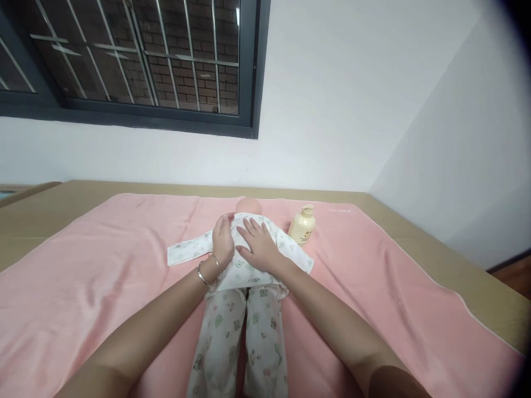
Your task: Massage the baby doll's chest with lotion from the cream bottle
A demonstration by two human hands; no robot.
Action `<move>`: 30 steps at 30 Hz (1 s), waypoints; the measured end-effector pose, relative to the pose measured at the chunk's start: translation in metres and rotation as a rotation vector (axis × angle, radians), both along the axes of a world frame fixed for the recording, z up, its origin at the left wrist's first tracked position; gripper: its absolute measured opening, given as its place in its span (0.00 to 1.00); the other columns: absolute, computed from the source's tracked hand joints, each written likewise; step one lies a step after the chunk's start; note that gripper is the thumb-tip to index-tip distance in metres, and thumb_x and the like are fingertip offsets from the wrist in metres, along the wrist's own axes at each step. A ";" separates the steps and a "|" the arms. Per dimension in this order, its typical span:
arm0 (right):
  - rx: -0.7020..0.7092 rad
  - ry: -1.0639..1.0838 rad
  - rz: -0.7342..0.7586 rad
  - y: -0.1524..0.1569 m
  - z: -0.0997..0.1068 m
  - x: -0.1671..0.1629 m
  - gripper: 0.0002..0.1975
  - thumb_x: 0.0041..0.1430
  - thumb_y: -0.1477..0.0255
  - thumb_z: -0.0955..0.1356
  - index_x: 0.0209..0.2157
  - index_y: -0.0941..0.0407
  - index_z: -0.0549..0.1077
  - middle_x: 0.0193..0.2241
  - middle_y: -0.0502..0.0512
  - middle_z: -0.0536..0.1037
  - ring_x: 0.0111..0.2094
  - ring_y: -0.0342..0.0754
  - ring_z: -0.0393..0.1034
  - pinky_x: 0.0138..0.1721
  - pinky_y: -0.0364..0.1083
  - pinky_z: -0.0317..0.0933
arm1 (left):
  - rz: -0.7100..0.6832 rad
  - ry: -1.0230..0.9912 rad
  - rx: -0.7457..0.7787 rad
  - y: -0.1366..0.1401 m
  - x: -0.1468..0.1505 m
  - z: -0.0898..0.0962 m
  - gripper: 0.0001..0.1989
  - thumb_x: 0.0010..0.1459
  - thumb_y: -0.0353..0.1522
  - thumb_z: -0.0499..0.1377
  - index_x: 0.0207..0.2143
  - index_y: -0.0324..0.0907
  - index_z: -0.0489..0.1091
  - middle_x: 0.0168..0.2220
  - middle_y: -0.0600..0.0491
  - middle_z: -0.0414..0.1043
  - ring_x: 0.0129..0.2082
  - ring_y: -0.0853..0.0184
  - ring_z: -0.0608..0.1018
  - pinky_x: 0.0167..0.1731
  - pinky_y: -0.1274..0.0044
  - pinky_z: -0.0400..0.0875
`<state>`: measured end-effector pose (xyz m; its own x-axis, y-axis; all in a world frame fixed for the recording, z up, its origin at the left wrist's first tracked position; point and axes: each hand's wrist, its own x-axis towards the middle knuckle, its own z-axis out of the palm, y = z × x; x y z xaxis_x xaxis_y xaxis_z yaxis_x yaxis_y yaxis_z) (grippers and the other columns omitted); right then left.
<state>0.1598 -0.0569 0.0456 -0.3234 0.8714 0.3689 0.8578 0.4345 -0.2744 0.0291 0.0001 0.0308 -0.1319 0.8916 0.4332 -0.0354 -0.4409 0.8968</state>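
Left hand [224, 243] and right hand [261, 247] on printed shirt [244, 275], fingers [252, 230] unclenched, yellow bottle [302, 225], lettering [306, 236] illegible

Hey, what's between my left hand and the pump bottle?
In the head view: your right hand, plus part of the patterned top it rests on.

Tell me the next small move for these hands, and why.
Perhaps slide the right hand gently down the patterned shirt: it already lies flat on the fabric, while the left hand, turned on edge, seems placed to steady the other side.
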 end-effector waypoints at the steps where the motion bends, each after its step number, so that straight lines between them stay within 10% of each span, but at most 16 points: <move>1: -0.026 -0.013 0.030 0.000 0.001 0.001 0.30 0.64 0.59 0.61 0.64 0.57 0.59 0.68 0.63 0.52 0.69 0.59 0.39 0.65 0.64 0.35 | 0.004 0.021 0.011 0.000 0.000 0.000 0.19 0.65 0.42 0.45 0.41 0.41 0.72 0.46 0.46 0.73 0.50 0.62 0.74 0.55 0.68 0.66; 9: 0.026 -0.013 -0.038 -0.001 -0.001 -0.001 0.28 0.67 0.61 0.59 0.64 0.58 0.58 0.68 0.62 0.52 0.69 0.57 0.40 0.65 0.61 0.38 | 0.024 0.086 0.017 -0.004 0.001 -0.001 0.19 0.65 0.40 0.45 0.41 0.42 0.72 0.46 0.47 0.74 0.49 0.62 0.74 0.54 0.68 0.65; 14: 0.056 -0.115 -0.101 -0.027 0.021 -0.010 0.17 0.65 0.66 0.61 0.50 0.60 0.70 0.53 0.65 0.71 0.55 0.58 0.63 0.53 0.55 0.57 | 0.035 0.095 0.020 -0.004 0.001 0.000 0.18 0.64 0.39 0.45 0.39 0.42 0.72 0.44 0.48 0.74 0.47 0.62 0.74 0.52 0.69 0.66; 18: 0.030 -0.275 0.096 -0.060 0.032 -0.021 0.08 0.60 0.67 0.65 0.38 0.56 0.70 0.35 0.55 0.75 0.35 0.51 0.69 0.35 0.47 0.61 | 0.047 0.060 0.019 0.001 0.000 -0.002 0.17 0.63 0.41 0.47 0.36 0.42 0.72 0.41 0.48 0.74 0.45 0.61 0.75 0.51 0.68 0.67; 30: -0.097 -0.469 0.301 -0.068 0.034 -0.019 0.07 0.58 0.79 0.63 0.39 0.57 0.67 0.32 0.53 0.76 0.27 0.46 0.69 0.23 0.44 0.55 | -0.005 -0.051 -0.105 0.016 0.000 0.006 0.11 0.54 0.38 0.53 0.30 0.42 0.72 0.36 0.49 0.75 0.41 0.60 0.76 0.48 0.68 0.69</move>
<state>0.1410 -0.1245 0.0792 -0.6731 0.7380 0.0486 0.7395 0.6708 0.0555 0.0293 0.0159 0.0371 -0.1465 0.9324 0.3305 -0.0839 -0.3446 0.9350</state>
